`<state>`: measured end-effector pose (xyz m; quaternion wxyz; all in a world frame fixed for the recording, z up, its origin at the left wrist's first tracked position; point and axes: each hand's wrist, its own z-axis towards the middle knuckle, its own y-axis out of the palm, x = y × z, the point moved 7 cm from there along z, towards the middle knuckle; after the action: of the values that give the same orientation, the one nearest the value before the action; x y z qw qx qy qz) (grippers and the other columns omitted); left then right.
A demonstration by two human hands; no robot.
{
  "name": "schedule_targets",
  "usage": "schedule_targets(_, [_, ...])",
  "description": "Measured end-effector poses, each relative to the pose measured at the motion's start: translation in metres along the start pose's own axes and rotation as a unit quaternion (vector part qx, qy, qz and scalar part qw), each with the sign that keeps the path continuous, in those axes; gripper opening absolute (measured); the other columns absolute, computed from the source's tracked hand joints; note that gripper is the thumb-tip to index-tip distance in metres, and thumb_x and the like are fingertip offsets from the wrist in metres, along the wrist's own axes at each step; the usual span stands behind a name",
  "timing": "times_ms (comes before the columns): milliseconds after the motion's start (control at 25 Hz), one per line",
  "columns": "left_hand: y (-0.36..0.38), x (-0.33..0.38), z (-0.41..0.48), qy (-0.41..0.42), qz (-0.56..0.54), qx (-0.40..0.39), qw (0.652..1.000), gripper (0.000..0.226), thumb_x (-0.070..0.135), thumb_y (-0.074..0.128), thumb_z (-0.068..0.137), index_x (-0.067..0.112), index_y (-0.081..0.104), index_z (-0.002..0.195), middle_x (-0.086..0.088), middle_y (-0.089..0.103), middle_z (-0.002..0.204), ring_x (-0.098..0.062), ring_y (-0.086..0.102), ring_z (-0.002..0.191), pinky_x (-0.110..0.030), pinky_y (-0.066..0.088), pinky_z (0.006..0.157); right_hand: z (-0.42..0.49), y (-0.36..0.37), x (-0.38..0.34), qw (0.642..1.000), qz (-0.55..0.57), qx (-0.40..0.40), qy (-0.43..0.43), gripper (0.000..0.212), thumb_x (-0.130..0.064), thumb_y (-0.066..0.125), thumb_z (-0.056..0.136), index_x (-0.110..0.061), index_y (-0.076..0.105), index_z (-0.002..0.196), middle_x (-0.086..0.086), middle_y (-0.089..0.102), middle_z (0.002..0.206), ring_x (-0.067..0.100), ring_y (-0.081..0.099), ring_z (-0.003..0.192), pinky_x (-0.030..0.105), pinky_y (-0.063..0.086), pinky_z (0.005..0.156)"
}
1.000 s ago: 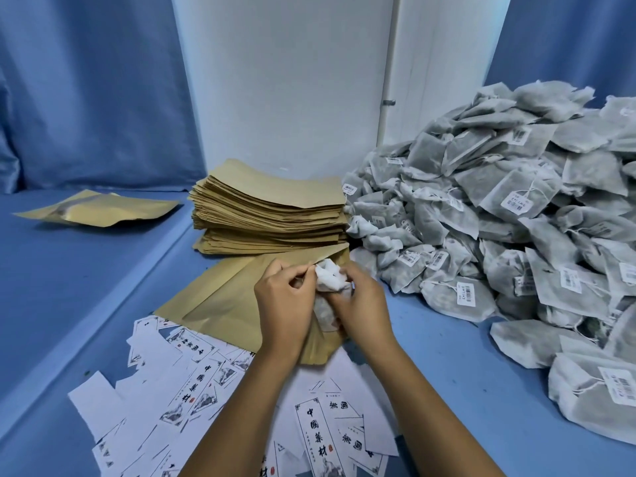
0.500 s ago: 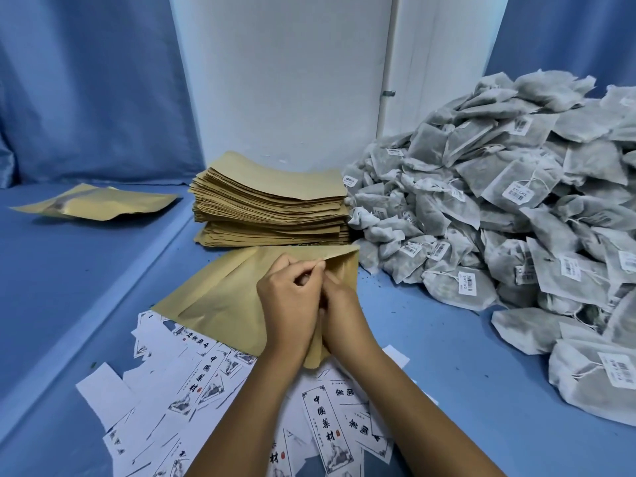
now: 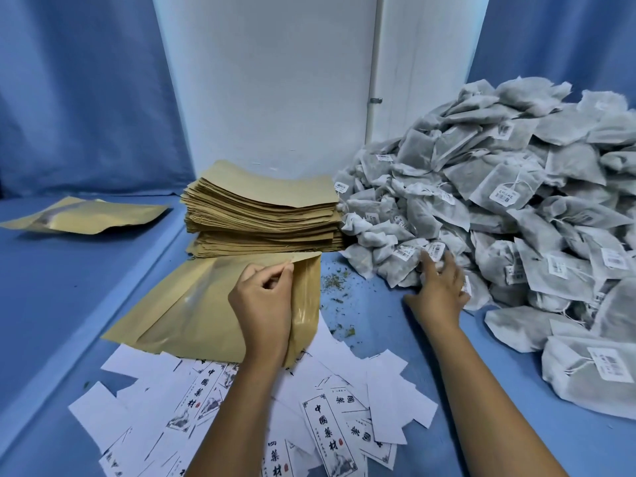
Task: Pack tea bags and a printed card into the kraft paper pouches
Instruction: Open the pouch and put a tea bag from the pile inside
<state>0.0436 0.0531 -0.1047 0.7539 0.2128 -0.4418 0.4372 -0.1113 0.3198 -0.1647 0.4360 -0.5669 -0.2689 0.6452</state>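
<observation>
A kraft paper pouch [image 3: 192,311] lies flat in front of me with its mouth toward the right. My left hand [image 3: 265,301] pinches the upper lip of that mouth and holds it lifted. My right hand [image 3: 438,287] reaches with spread fingers onto the near edge of the big heap of grey tea bags [image 3: 499,215] at the right; it touches the bags and grips none. Printed cards [image 3: 327,428] lie scattered along the near edge, partly under my forearms.
A tall stack of empty kraft pouches [image 3: 261,215] stands behind the open pouch. One more pouch [image 3: 86,218] lies on the raised blue ledge at the far left. Loose tea crumbs [image 3: 334,280] dot the blue table between pouch and heap.
My right hand has left the pouch mouth and moved right to the tea bag heap. The tea bag it pushed in earlier is out of sight. My left hand stays on the lip.
</observation>
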Motion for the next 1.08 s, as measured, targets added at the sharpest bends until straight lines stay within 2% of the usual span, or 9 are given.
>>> schedule_targets(120, [0.001,-0.006,0.001,-0.013,-0.011,-0.005,1.000,0.006,0.011,0.074,0.080,0.013,0.078,0.085,-0.003,0.063,0.072,-0.008,0.057,0.071,-0.009,0.040,0.060,0.013,-0.006,0.005,0.999,-0.029,0.044,0.015,0.075,0.005,0.062,0.079,-0.033,0.037,0.139,0.000,-0.005,0.159,0.037,0.005,0.143,0.060,0.013,0.109])
schedule_targets(320, [0.002,-0.008,0.005,-0.036,-0.025,-0.004,0.999,0.006,0.013,0.074,0.081,0.014,0.078,0.085,-0.002,0.065,0.073,-0.007,0.058,0.069,-0.006,0.040,0.061,0.005,-0.023,0.006,0.989,0.028,0.142,-0.012,0.026,-0.005,0.057,0.081,-0.008,0.063,0.106,0.013,0.050,0.124,0.034,0.050,0.106,0.045,0.037,0.091])
schedule_targets(400, [0.002,-0.010,0.006,-0.045,-0.028,-0.004,0.999,0.005,0.013,0.074,0.081,0.015,0.078,0.084,0.002,0.066,0.074,-0.002,0.059,0.069,-0.004,0.040,0.061,-0.012,-0.045,-0.016,0.971,0.095,0.213,-0.063,0.018,-0.017,0.061,0.079,-0.009,0.065,0.095,0.008,0.057,0.105,0.032,0.056,0.089,0.036,0.042,0.071])
schedule_targets(480, [0.004,-0.012,0.005,-0.054,-0.026,-0.012,0.998,0.005,0.015,0.074,0.081,0.017,0.078,0.083,0.006,0.067,0.075,0.003,0.060,0.071,-0.003,0.040,0.062,-0.035,-0.062,-0.049,0.930,0.224,0.222,-0.187,0.012,-0.024,0.059,0.073,-0.014,0.062,0.080,0.001,0.058,0.087,0.021,0.055,0.075,0.029,0.038,0.061])
schedule_targets(600, [0.005,-0.014,0.005,-0.062,-0.019,-0.018,0.998,0.005,0.016,0.074,0.080,0.019,0.078,0.082,0.010,0.068,0.075,0.004,0.061,0.073,-0.003,0.041,0.063,-0.064,-0.053,-0.094,0.844,0.443,0.026,-0.303,0.002,-0.020,0.056,0.067,-0.019,0.057,0.067,-0.003,0.056,0.073,0.010,0.051,0.068,0.023,0.040,0.060])
schedule_targets(720, [0.005,-0.014,0.006,-0.062,-0.026,-0.019,0.998,0.005,0.014,0.074,0.079,0.017,0.078,0.080,0.009,0.069,0.074,0.000,0.063,0.071,-0.009,0.044,0.066,-0.083,-0.019,-0.120,0.840,0.423,-0.170,-0.293,0.009,-0.011,0.059,0.068,-0.019,0.059,0.064,-0.005,0.056,0.069,0.007,0.051,0.067,0.021,0.041,0.063])
schedule_targets(920, [0.012,-0.006,-0.004,-0.049,-0.024,-0.048,0.997,0.008,0.010,0.073,0.079,0.015,0.078,0.080,0.008,0.070,0.076,-0.001,0.064,0.073,-0.013,0.046,0.068,-0.096,0.002,-0.129,0.856,0.457,-0.121,-0.208,0.021,-0.002,0.066,0.082,-0.022,0.064,0.080,-0.008,0.065,0.082,-0.004,0.057,0.069,0.012,0.044,0.065])
schedule_targets(1000, [0.011,-0.004,-0.005,-0.054,-0.028,-0.045,0.997,0.008,0.010,0.072,0.080,0.016,0.078,0.078,0.009,0.069,0.076,0.000,0.064,0.073,-0.015,0.047,0.069,-0.107,0.020,-0.140,0.831,0.498,-0.181,-0.168,0.018,0.000,0.064,0.085,-0.013,0.062,0.097,0.000,0.067,0.093,-0.001,0.060,0.067,0.013,0.047,0.063])
schedule_targets(1080, [0.004,-0.008,-0.001,-0.083,-0.042,-0.029,0.995,0.015,0.011,0.071,0.080,0.022,0.075,0.070,0.009,0.069,0.073,-0.001,0.064,0.070,-0.019,0.048,0.069,-0.115,0.030,-0.148,0.780,0.532,-0.296,-0.144,0.039,0.005,0.062,0.086,-0.007,0.054,0.121,0.008,0.064,0.115,0.003,0.066,0.089,0.017,0.052,0.078])
